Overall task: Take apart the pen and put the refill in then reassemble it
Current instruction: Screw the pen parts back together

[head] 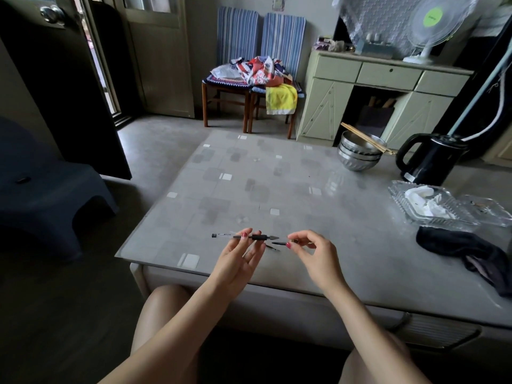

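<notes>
From the head camera I see my left hand [238, 259] raised over the near edge of the worktop [277, 189], its fingers [245, 238] pinched around the pen [243, 236], which lies level, clear barrel to the left and tip to the right. My right hand [313, 252] is just beside it, thumb and forefinger closed on a small dark piece [278, 243] near the pen's tip; I cannot tell which part it is. Another thin dark piece [273, 248] shows just below, between the hands. Farther right on the worktop sit stacked steel bowls [358, 156], a black kettle [430, 159] and a dark cloth [465, 252].
</notes>
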